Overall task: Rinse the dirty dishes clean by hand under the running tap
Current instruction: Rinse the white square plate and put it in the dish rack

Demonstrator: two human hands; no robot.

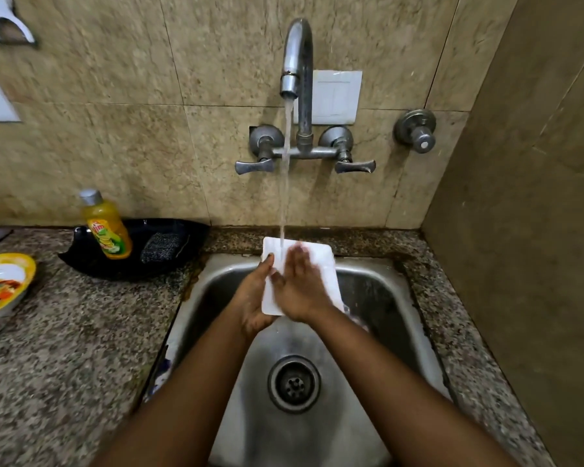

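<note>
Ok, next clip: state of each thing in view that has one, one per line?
Tap: running.
White dish: tilted under the stream.
Left hand: grips the dish's left edge.
Right hand: flat on the dish.
Soap bottle: capped, upright.
Yellow-rimmed plate: dirty, on the counter.

Home kitchen: steel sink, dish soap.

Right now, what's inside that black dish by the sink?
The black dish holds a yellow soap bottle and a dark scrubber. What lies beneath them is covered.
</note>
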